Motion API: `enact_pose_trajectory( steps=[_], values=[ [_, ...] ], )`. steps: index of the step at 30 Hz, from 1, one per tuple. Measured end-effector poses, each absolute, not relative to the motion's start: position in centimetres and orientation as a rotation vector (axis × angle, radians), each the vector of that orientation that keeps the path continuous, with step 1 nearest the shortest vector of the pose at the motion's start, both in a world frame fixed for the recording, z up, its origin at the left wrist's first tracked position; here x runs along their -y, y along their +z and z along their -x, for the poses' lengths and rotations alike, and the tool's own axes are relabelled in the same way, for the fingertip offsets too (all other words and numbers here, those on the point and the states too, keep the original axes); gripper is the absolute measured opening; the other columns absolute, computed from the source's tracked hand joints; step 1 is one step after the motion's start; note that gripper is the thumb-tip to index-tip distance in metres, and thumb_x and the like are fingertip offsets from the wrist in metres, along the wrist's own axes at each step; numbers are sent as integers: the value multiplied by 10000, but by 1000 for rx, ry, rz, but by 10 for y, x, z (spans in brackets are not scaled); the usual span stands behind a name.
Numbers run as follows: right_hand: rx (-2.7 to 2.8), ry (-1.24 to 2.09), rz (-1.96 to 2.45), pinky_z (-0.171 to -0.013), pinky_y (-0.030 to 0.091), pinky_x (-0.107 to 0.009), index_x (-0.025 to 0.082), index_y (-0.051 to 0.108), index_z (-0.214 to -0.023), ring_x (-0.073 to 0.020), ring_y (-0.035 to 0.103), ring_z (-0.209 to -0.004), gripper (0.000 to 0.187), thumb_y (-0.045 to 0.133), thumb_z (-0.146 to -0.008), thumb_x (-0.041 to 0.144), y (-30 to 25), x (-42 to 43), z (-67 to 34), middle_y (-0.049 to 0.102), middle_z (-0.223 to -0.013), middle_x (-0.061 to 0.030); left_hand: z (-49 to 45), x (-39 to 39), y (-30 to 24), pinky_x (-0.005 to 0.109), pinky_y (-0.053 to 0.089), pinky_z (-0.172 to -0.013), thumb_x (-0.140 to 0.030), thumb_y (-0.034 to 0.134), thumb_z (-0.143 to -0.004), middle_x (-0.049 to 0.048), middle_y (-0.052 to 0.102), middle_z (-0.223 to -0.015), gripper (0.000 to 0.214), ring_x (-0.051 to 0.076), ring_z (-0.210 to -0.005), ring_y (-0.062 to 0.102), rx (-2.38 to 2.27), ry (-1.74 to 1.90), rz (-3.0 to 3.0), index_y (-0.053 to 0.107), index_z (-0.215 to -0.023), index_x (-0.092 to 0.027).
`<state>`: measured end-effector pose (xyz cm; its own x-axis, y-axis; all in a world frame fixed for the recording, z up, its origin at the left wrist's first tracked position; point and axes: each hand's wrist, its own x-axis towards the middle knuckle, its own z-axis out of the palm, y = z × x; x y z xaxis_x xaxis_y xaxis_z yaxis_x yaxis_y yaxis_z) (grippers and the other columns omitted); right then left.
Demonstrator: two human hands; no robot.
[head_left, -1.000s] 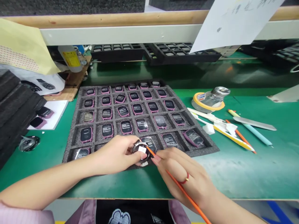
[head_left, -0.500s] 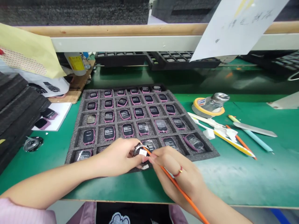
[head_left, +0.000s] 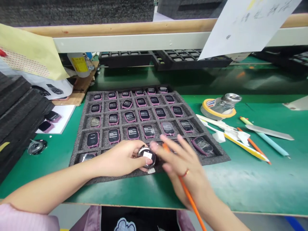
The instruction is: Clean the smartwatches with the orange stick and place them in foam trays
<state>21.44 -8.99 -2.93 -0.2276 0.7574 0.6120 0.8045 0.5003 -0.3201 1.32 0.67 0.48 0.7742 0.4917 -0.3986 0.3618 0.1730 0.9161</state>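
Note:
My left hand (head_left: pixel 122 158) is closed on a round black watch head (head_left: pixel 146 156) with a lit white patch on its face, held over the front of a grey foam tray (head_left: pixel 168 138). Just right of the watch is my right hand (head_left: pixel 185 166), partly blurred, its fingertips spread. A long thin orange stick (head_left: pixel 191 197) runs through this hand, and its tip shows between the fingers. Square purple-rimmed watches (head_left: pixel 113 136) with small text on their screens fill the tray's compartments. A small white piece (head_left: pixel 151 171) sits below the round watch.
On the right lie a yellow tape roll (head_left: pixel 214 110) with a metal-topped bottle, a blue pen (head_left: pixel 271 144), a blade (head_left: pixel 269 132) and white tweezers-like tools. Black foam trays (head_left: pixel 21 122) are stacked at left, near another round watch (head_left: pixel 37 147). A shelf (head_left: pixel 134 43) crosses above.
My right hand has drawn back to the right, and the orange stick's tip has left the round watch. Its fingers have spread. My left hand still holds the watch.

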Motion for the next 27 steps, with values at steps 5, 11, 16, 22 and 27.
enact_pose_trajectory(
  steps=[5,11,16,22,27],
  values=[
    [1985,-78,1331,-1146,449,-522,201,553,-1380,-249,581,-1339,388,433,-1014,151,-28,86,-224,706,-1305,-110,-14,-8,4,427,605,-823,-323,648,-882,24,667,-879,163,245,-892,738,-769,92,-1392,584,-912,-175],
    [1972,-180,1361,-1119,442,-603,221,544,-1377,-285,635,-1271,422,480,-981,89,-21,81,-229,732,-1247,-111,-14,-3,1,389,602,-825,-327,704,-857,6,654,-841,213,207,-848,737,-784,168,-1258,570,-900,-168],
    [2052,-35,1124,-956,581,-430,243,633,-1149,-239,713,-1097,213,633,-945,180,14,69,-218,760,-1144,-93,-15,0,4,226,495,-541,-516,719,-851,-7,655,-715,416,117,-578,637,-707,411,-1190,533,-975,-165],
    [2218,-187,929,-864,582,-430,208,650,-968,-257,711,-1033,94,713,-904,237,27,47,-199,763,-1130,-103,-13,-4,8,214,341,-471,-686,561,-897,-7,571,-578,559,83,-476,485,-572,570,-949,591,-814,-134],
    [2148,-27,853,-927,587,-433,227,702,-1000,-241,700,-1096,135,714,-888,153,22,39,-202,747,-1190,-109,-13,-3,8,215,290,-478,-654,664,-846,-17,560,-587,527,72,-469,457,-566,570,-854,593,-807,-133]
  ],
)
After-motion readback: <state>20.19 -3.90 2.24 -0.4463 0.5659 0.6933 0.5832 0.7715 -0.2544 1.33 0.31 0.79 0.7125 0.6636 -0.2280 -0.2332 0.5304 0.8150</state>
